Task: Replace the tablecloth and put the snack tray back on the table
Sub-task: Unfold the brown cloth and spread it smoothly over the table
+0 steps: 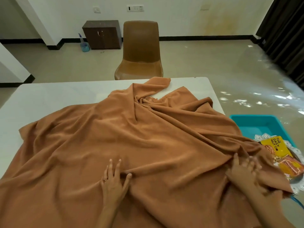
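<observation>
One white table [65, 96], rumpled tablecloth [131, 137], chair [139, 51]

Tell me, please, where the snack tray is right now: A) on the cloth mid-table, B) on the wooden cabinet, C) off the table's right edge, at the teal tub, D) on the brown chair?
C: the snack tray lies past the right edge of the table, at the teal tub, with the tablecloth overlapping it.

White wall [181, 17], black skirting [205, 37]. Glossy beige floor [205, 63], bright glare patches at right. Brown chair [139, 50] centre, dark cabinet [102, 34] against wall left of it. Dark curtain [283, 30] far right. Switch plate [135, 8] up high.
</observation>
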Available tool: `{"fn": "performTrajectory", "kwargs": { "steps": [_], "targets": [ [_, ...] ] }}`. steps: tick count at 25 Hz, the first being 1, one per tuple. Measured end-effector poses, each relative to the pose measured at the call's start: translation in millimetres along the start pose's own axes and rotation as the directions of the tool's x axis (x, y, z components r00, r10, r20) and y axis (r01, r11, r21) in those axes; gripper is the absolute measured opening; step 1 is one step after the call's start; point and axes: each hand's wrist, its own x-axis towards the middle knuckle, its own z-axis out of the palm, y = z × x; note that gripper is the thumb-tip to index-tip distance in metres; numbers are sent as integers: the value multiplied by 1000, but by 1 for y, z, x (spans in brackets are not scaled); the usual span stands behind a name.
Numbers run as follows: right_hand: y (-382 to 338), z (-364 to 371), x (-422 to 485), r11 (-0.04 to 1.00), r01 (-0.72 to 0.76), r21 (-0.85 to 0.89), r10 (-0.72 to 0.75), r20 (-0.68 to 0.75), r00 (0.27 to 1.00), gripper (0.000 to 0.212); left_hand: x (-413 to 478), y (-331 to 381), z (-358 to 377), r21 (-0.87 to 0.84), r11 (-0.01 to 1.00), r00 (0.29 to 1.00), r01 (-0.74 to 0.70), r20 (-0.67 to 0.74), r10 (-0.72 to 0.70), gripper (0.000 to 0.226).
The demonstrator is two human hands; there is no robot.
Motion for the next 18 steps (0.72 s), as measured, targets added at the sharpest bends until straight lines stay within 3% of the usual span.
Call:
{"fn": "performTrajectory", "kwargs": {
  "steps": [1,3,6,9,11,16,18],
  "targets": [
    [-24,3,-8,996,57,75,-53,-60,997,77,-1,-4,5,37,999,999,23,46,-25,97],
    [-83,16,-42,927,314,207,-308,-62,950,77,-6,-4,22,112,992,985,51,160,-69,101],
    [-137,54,-96,789,606,97,-611,24,791,80,-9,-4,36,153,987,977,42,203,-73,105],
    [-111,71,-100,799,602,-19,-602,0,799,82,-19,-21,33,143,990,980,-22,201,-7,105],
    [-74,68,-92,820,573,5,-572,-39,819,85,-36,-33,31,144,988,981,-48,190,20,101],
    [-42,47,-75,843,536,34,-533,-70,843,82,-64,-36,31,140,983,981,120,135,-139,102],
    [-78,51,-93,777,625,72,-620,-88,780,77,-65,-27,34,119,984,980,130,134,-146,102]
  ]
}}
